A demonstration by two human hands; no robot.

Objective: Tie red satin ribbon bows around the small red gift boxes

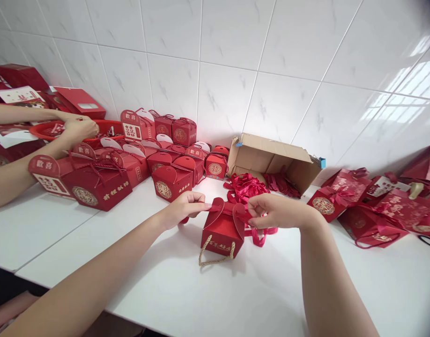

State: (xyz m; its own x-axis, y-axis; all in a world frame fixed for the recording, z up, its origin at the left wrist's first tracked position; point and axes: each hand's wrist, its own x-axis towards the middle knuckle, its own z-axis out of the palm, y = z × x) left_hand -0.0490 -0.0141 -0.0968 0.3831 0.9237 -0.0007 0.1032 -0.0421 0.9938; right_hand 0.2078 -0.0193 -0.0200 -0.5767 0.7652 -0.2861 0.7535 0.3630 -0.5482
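A small red gift box [222, 236] with gold lettering stands on the white table in front of me, its top flaps folded together. A cream rope handle [215, 262] hangs down its near side. Red ribbon [217, 206] runs across the top of the box. My left hand [187, 208] pinches the ribbon on the left side of the box. On the other side my right hand [271, 211] has its fingers closed on the ribbon's other end. A heap of loose red ribbons [248, 187] lies just behind the box.
An open cardboard box [274, 150] lies on its side by the tiled wall, with ribbons inside. Several red gift boxes [173, 180] stand left of centre; more ribboned boxes [376, 206] are at right. Another person's hands [77, 128] reach over a red basin [111, 126] at left.
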